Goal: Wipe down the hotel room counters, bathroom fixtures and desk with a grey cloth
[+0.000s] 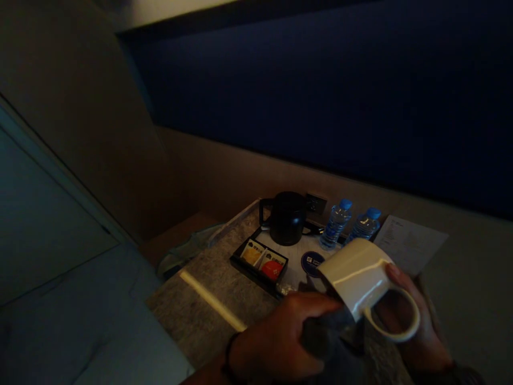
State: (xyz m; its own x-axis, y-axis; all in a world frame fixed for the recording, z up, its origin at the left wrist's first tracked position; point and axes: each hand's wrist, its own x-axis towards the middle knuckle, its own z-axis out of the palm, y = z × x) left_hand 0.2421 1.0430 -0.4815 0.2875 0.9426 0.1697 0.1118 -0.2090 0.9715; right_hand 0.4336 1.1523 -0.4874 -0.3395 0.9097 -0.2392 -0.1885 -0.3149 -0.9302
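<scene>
A white mug is tilted on its side over the counter, its mouth turned down toward the left. My right hand grips it from the right, fingers round the base end and near the handle. At the mouth, my left hand is closed on a dark grey cloth, part of which meets the rim. How far the cloth reaches into the mug is hidden. Behind the mug lies a round dark blue coaster.
A black kettle stands at the back of the counter. Two water bottles are right of it, beside a printed sheet. A black tray holds tea packets. A wall socket sits behind.
</scene>
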